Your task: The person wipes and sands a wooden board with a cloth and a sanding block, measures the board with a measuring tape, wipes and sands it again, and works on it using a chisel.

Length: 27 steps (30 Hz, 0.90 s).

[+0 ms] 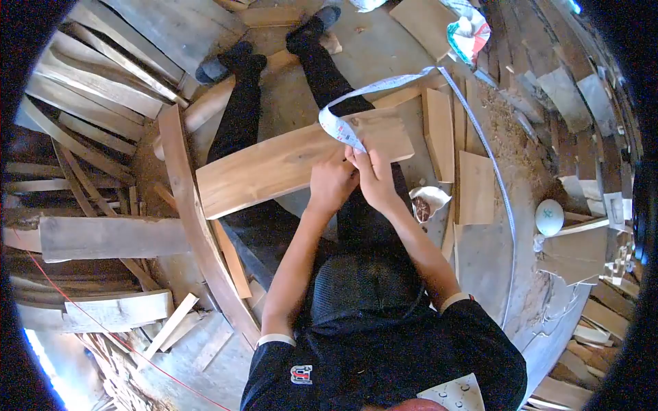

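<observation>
A wooden board [274, 164] lies across my outstretched legs. My right hand [373, 175] is closed on a white, flexible measuring tape [338, 127] at the board's near edge. From there the tape loops up over the board, then runs down to the floor on the right. Pressed close beside it, my left hand [332, 183] is curled with its fingers together over the board's near edge; what it holds, if anything, is hidden.
Left of me a long plank [184, 171] lies near stacked boards [103, 89]. Wood pieces [476, 188] and an opened white packet with brown contents [426, 204] lie to my right. A white round object [549, 218] sits farther right. A red cord [123, 341] crosses the lower left.
</observation>
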Each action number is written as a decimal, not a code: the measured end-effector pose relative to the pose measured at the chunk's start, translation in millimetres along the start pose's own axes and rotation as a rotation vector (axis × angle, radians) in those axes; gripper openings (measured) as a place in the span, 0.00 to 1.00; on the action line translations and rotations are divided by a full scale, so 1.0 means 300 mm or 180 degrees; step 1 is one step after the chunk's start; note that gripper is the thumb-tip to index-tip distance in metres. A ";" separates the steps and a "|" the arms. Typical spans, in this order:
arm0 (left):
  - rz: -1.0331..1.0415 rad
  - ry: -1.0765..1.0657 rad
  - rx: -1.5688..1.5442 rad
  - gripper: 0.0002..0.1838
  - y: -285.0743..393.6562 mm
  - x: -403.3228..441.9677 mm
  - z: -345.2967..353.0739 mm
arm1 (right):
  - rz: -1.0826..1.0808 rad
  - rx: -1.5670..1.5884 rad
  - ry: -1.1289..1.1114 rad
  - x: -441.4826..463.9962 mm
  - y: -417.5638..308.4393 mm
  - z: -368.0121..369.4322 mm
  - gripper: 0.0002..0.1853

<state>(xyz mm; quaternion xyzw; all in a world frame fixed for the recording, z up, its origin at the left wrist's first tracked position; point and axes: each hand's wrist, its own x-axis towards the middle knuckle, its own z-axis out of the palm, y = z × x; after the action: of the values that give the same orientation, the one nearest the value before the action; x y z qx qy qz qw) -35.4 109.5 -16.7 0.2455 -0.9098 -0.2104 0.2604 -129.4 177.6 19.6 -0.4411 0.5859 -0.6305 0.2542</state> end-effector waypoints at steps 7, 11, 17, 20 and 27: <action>0.0288 0.0334 -0.0148 0.04 -0.021 -0.012 0.007 | -0.0646 -0.1174 0.0210 -0.054 0.015 0.046 0.04; 0.0102 0.0489 -0.0597 0.05 -0.018 -0.022 0.008 | -0.0927 -0.1124 0.0352 -0.071 0.050 0.054 0.07; -0.0622 -0.0147 -0.1606 0.08 -0.023 -0.045 -0.006 | -0.0769 -0.1229 0.0091 -0.074 -0.001 0.028 0.09; -0.0494 -0.0315 -0.1239 0.10 0.001 -0.034 -0.047 | -0.0791 -0.1201 -0.0054 -0.045 -0.087 0.010 0.08; -0.0145 -0.0502 -0.1315 0.17 0.079 0.037 -0.154 | -0.1115 -0.1520 0.0602 -0.010 -0.096 -0.013 0.07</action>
<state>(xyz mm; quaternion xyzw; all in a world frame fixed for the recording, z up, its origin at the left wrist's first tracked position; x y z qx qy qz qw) -25.0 110.1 35.4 0.1901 -0.8591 -0.4167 0.2285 -125.8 187.4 46.8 -0.5220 0.6536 -0.5475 -0.0249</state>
